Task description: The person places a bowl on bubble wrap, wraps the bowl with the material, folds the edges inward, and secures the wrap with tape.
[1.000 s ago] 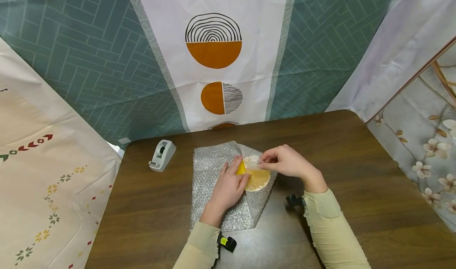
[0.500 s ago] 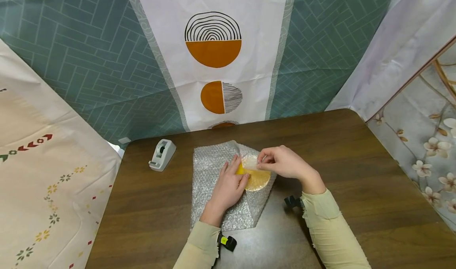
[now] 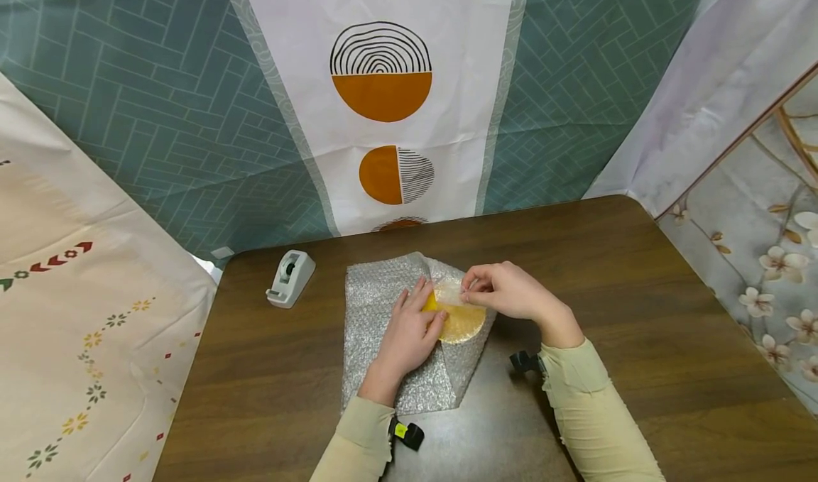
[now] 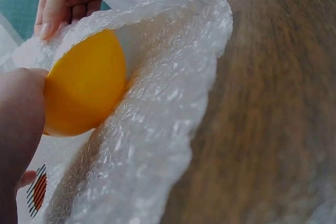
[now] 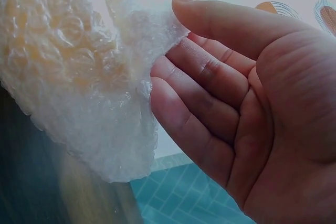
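Observation:
A sheet of bubble wrap [image 3: 377, 326] lies on the table, its right part folded over a smooth, round yellow object [image 4: 86, 87] that looks like a plate or shallow bowl. Most of the yellow shows through the clear wrap; the rest is bare near my left hand [image 3: 409, 333]. That hand rests flat with fingers extended, pressing on the wrap and the yellow object's left side. My right hand [image 3: 505, 290] pinches the folded edge of the wrap between thumb and fingers, just right of the yellow object. In the right wrist view the wrap's corner [image 5: 131, 145] hangs beside the fingers.
A white tape dispenser [image 3: 291, 279] stands at the table's back left. Brown wooden tabletop [image 3: 607, 276] spreads around the wrap. Patterned cloth hangs behind the table [image 3: 255, 340] and along both sides.
My right hand has shifted slightly left with the pinched edge of the bubble wrap, then held still. The left hand stays in place on the wrap.

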The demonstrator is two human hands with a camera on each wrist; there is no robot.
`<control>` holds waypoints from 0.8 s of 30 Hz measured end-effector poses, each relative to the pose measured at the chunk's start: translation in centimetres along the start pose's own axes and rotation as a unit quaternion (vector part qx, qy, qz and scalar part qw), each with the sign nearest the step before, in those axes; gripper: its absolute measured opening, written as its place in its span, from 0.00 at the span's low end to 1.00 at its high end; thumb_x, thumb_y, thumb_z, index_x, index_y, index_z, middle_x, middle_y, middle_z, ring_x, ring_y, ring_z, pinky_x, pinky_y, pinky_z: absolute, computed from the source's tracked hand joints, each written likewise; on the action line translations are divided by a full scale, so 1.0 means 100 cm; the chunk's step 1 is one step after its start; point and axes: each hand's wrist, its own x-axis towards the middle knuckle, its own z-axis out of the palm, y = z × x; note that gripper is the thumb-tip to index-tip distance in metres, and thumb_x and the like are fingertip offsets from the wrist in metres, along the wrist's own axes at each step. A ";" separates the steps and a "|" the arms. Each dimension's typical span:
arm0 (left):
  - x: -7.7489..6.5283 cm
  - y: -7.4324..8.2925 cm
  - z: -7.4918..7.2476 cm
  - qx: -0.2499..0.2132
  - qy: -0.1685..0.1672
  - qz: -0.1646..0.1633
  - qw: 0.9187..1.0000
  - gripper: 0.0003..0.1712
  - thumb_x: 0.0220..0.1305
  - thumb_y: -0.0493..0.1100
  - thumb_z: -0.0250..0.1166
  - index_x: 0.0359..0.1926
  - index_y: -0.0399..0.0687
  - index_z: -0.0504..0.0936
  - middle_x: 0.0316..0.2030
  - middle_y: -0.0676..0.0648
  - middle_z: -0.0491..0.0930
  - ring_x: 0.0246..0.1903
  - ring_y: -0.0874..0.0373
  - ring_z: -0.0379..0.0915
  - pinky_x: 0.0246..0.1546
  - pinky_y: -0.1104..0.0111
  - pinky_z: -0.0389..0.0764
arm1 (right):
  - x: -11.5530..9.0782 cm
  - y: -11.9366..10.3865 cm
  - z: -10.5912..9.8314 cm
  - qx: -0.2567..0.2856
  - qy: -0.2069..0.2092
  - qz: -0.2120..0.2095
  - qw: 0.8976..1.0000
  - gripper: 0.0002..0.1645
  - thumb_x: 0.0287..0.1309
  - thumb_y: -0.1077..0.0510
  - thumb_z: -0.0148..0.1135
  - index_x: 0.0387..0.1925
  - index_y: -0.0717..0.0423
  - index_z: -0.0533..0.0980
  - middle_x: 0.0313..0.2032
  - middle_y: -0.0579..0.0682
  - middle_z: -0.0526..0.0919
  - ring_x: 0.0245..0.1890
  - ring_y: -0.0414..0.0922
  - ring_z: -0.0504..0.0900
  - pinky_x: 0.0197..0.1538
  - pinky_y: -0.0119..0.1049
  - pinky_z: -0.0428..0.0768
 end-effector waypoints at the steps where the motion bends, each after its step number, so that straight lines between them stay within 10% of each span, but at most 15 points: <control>1: 0.000 0.000 0.000 -0.001 0.004 0.001 1.000 0.24 0.82 0.49 0.56 0.41 0.42 0.95 0.76 0.41 0.70 0.80 0.45 0.56 0.76 0.39 0.58 | 0.000 0.000 0.000 0.000 -0.001 0.000 1.000 0.04 0.69 0.55 0.74 0.42 0.48 0.85 0.38 0.41 0.92 0.37 0.37 0.88 0.39 0.39 0.82; 24: 0.000 -0.008 0.003 -0.064 0.150 -0.029 0.986 0.02 0.72 0.39 0.62 0.40 0.45 0.78 0.58 0.41 0.84 0.60 0.44 0.79 0.62 0.48 0.77 | 0.002 -0.009 0.010 -0.055 -0.021 -0.015 0.998 0.03 0.68 0.58 0.73 0.40 0.50 0.90 0.33 0.36 0.88 0.34 0.36 0.83 0.42 0.38 0.83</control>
